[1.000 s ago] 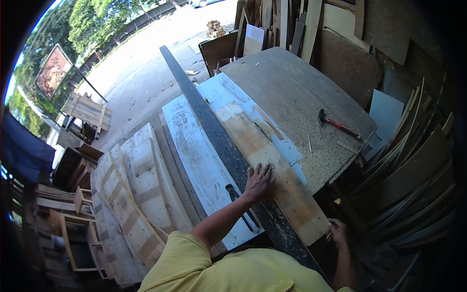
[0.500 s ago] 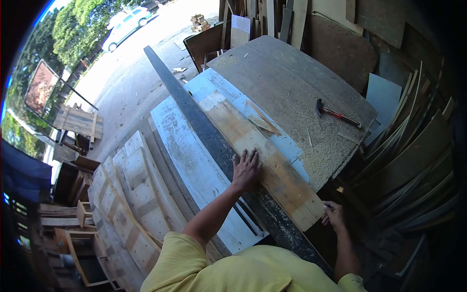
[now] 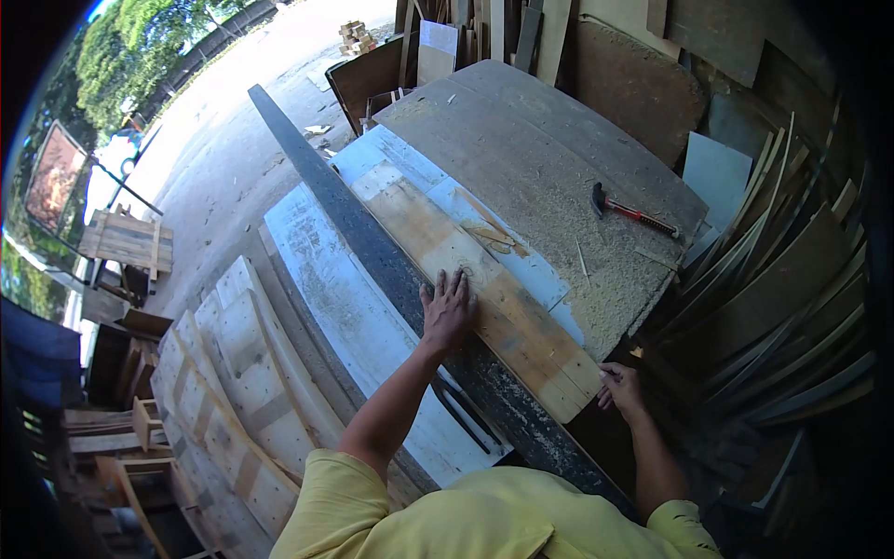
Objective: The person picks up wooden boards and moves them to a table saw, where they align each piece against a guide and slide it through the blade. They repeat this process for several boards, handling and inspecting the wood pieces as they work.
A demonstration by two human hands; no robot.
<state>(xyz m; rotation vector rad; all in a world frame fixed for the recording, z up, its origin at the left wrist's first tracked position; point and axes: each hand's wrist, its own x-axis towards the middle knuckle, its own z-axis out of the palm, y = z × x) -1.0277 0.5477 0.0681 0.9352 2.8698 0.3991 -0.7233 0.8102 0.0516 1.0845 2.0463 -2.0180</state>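
A long, stained wooden board point(image 3: 521, 321) lies flat beside a dark straight rail point(image 3: 377, 252). My left hand point(image 3: 450, 311) rests palm down on the board near the rail, fingers spread. At the board's near end, my right hand point(image 3: 622, 388) grips the corner with curled fingers; part of its grip is hidden. Under and beside the board are whitish-blue panels point(image 3: 545, 279), with a thin splintered offcut point(image 3: 494, 238) on top. On the far side of the rail is another pale, worn panel point(image 3: 326, 265).
A red-and-black-handled hammer point(image 3: 635, 212) lies on the sawdust-covered tabletop point(image 3: 540, 140). Curved wooden panels point(image 3: 247, 359) stand at left. Thin wood strips and sheets point(image 3: 782, 270) lean at right. Boards point(image 3: 521, 37) stand at the back. A pallet-like wooden panel point(image 3: 128, 242) is outside.
The board has slid slightly forward along the rail, away from me, and both hands have moved with it. The whole view has also shifted a little.
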